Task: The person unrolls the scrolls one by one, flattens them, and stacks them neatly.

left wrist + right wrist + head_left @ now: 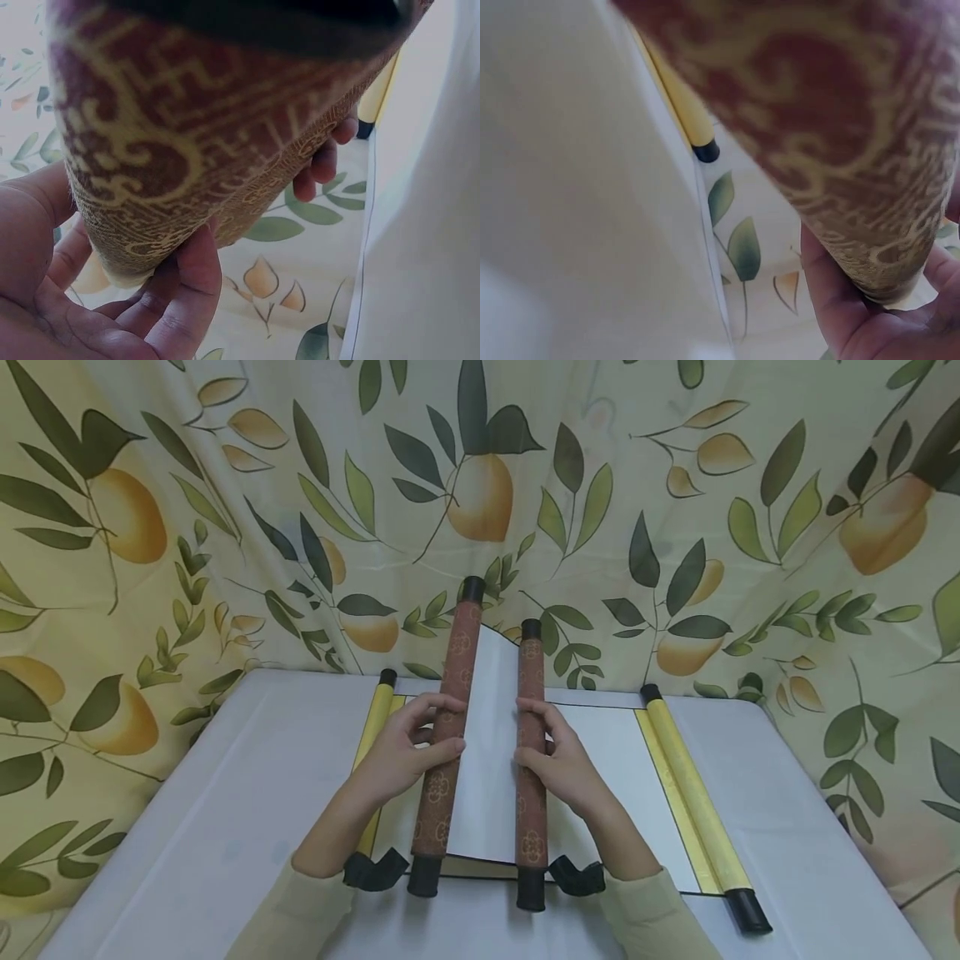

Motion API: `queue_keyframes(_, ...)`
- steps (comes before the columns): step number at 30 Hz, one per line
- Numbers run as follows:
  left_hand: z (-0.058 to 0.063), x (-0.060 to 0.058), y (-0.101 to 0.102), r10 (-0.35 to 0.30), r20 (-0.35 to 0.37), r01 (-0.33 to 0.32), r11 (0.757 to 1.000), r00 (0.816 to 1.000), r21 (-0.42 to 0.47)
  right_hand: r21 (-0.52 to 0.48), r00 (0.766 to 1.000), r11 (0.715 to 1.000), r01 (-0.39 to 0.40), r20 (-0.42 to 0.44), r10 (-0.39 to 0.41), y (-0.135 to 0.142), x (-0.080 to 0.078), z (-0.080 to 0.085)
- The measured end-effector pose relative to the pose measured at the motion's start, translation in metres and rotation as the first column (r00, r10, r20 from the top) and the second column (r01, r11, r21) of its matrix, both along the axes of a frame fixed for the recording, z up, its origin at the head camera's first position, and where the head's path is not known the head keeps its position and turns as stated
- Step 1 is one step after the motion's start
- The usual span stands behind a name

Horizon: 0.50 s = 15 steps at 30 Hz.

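A hanging scroll with brown-red patterned rollers is raised above the table, partly unrolled. My left hand [401, 747] grips its left roller [437, 789] near mid-length, thumb on the near face. The right roller [532, 810] is held by my right hand [566, 760] in the same way. Between them spans a short stretch of white sheet [491, 760]. Black knobs cap both rollers. Close up in the left wrist view, fingers curl round the patterned fabric [150, 142]. The right wrist view shows fingers beneath the patterned roll [817, 112].
Under the raised scroll, a second scroll lies unrolled on the white table [225, 777]. Its pale sheet [611, 735] runs between a left yellow roller [372, 727] and a right yellow roller [697, 802], both black-ended. A fruit-patterned curtain [570, 568] hangs behind.
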<state>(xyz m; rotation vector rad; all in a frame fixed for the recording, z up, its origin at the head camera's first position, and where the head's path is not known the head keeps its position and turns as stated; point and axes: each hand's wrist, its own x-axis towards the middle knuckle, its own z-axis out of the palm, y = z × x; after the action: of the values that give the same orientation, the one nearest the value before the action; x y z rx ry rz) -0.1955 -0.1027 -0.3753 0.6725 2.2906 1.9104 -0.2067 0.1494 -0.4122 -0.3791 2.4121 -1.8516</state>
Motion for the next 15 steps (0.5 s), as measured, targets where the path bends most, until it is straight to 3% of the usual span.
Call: queue_keyframes(15,0.0061,0.0017,-0.0012,0.001,-0.028,-0.001,1.000,1.000,0.012,-0.010,1.000,1.000,-0.011,0.018,0.011,0.0048,-0.0013,0.0010)
